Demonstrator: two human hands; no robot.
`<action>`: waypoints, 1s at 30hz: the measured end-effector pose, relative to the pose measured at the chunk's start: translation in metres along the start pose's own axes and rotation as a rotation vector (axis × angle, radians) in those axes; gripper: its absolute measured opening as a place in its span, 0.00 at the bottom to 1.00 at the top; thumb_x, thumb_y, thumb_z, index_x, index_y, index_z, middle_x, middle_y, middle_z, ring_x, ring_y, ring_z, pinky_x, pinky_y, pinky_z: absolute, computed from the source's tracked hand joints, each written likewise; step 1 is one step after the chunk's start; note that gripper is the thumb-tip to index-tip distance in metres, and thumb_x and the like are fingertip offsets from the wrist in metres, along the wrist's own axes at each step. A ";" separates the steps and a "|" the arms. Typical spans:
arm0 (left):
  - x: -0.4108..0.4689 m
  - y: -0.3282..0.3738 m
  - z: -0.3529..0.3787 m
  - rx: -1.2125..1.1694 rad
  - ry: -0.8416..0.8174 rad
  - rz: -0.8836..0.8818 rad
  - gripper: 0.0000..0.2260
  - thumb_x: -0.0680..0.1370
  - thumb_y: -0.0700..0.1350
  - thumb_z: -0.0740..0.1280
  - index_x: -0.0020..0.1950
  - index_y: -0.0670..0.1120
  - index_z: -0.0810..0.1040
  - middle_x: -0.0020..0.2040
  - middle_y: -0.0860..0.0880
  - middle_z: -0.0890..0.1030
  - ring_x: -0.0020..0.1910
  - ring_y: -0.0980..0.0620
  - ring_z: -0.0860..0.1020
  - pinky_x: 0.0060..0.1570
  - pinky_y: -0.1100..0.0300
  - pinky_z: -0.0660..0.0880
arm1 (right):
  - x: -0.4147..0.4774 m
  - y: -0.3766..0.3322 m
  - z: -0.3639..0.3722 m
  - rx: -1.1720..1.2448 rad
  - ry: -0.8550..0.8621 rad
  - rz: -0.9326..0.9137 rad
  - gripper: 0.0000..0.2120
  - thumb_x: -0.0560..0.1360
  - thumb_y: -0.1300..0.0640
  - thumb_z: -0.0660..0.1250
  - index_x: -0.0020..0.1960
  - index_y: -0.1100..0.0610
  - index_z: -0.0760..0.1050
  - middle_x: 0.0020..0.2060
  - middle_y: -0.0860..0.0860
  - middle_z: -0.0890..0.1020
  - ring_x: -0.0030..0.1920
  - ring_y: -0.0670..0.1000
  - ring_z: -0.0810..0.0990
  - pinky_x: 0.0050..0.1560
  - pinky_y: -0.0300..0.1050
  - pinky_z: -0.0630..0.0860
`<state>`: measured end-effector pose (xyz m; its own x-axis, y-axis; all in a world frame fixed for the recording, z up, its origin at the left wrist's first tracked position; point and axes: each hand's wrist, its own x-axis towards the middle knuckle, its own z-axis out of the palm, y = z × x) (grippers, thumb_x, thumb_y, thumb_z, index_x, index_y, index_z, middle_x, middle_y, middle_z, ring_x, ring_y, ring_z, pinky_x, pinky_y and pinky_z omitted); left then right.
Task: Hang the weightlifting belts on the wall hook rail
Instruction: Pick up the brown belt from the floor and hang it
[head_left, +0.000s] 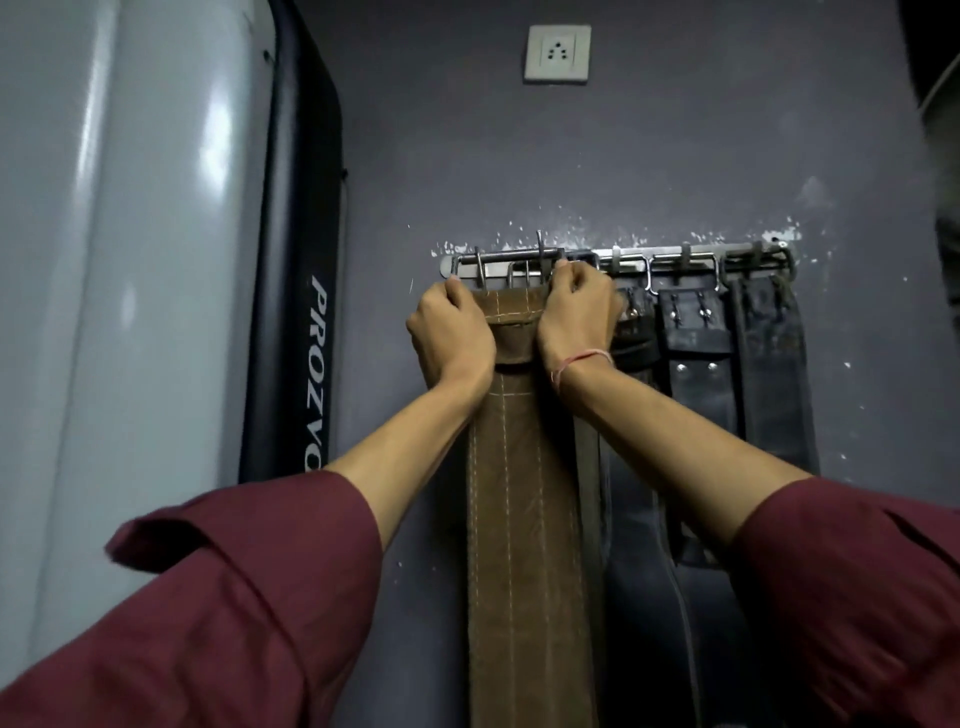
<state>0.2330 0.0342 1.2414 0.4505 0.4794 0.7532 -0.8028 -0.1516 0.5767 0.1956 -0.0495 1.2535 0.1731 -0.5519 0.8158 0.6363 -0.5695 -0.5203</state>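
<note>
A brown stitched weightlifting belt (519, 519) hangs down the grey wall from the left end of a metal hook rail (670, 255). Its steel buckle (511, 270) sits at the rail's left hooks. My left hand (451, 335) grips the belt's top left edge just under the buckle. My right hand (576, 312) grips the top right edge, fingers curled at the rail. To the right, black belts (698, 338) hang from the rail's other hooks, one (774, 364) at the far right end.
A tall grey-white machine housing with a black padded edge marked PROZVO (306, 260) stands close on the left. A white wall socket (557, 53) sits above the rail. White chipped paint surrounds the rail. My maroon sleeves fill the lower corners.
</note>
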 end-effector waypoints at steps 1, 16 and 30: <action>0.013 -0.003 0.006 -0.001 0.000 0.016 0.18 0.83 0.47 0.54 0.37 0.41 0.73 0.42 0.38 0.80 0.40 0.40 0.79 0.32 0.58 0.65 | 0.009 0.001 0.011 0.004 0.014 -0.002 0.20 0.82 0.55 0.57 0.31 0.58 0.67 0.26 0.50 0.69 0.29 0.48 0.65 0.33 0.44 0.53; 0.106 -0.055 0.063 0.045 -0.105 -0.065 0.17 0.82 0.45 0.57 0.44 0.35 0.78 0.54 0.34 0.81 0.40 0.40 0.79 0.32 0.59 0.65 | 0.068 0.033 0.091 -0.179 0.029 0.013 0.15 0.83 0.55 0.56 0.42 0.59 0.74 0.39 0.56 0.76 0.38 0.54 0.72 0.27 0.42 0.58; 0.077 -0.067 0.049 0.035 -0.170 0.029 0.22 0.85 0.48 0.52 0.52 0.33 0.79 0.53 0.33 0.81 0.55 0.35 0.76 0.46 0.52 0.68 | 0.042 0.037 0.072 -0.297 -0.096 -0.137 0.20 0.84 0.53 0.52 0.57 0.67 0.74 0.42 0.58 0.77 0.36 0.52 0.70 0.38 0.43 0.62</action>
<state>0.3408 0.0385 1.2760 0.4893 0.3213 0.8107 -0.8038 -0.1943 0.5622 0.2806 -0.0503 1.2863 0.1805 -0.4062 0.8958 0.4138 -0.7948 -0.4438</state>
